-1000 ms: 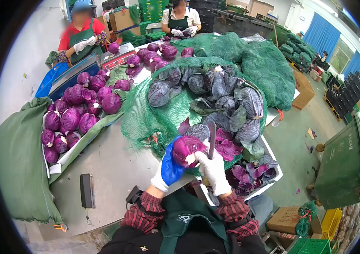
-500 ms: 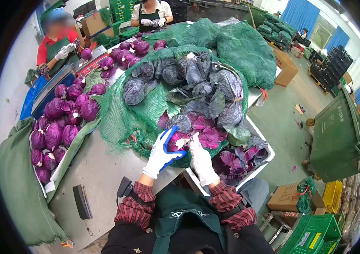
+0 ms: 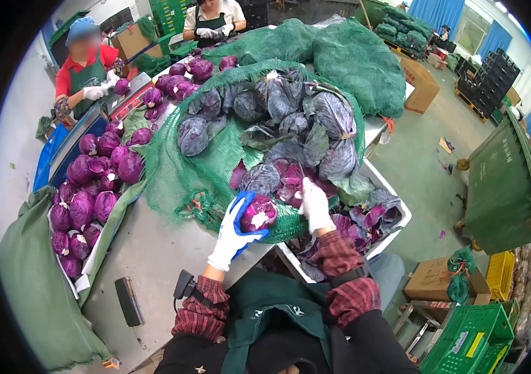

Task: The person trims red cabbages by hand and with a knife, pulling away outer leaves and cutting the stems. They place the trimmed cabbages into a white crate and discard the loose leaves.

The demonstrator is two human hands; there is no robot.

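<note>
Gloved in white and blue, my left hand (image 3: 238,229) wraps round a trimmed red cabbage (image 3: 258,214), its pale stem end facing up. My right hand (image 3: 314,204), in a white glove, is closed to the right of that cabbage, over loose purple leaves (image 3: 291,184); what its fingers hold, if anything, is hidden. Beyond both hands, dull untrimmed cabbages (image 3: 330,115) lie on an open green net bag (image 3: 215,172). A white bin (image 3: 400,215) with peeled leaves (image 3: 354,232) stands at the right, below the table edge.
Shiny trimmed cabbages (image 3: 82,209) fill a cloth-lined container at the left. A dark phone-like object (image 3: 129,302) lies on the metal table (image 3: 172,274). Full net bags (image 3: 359,68) and a scale (image 3: 129,100) are farther back. Two people work across the table.
My right hand has moved right, away from the cabbage. The cabbage in my left hand now shows more fully. The person in red has shifted their hands near the scale.
</note>
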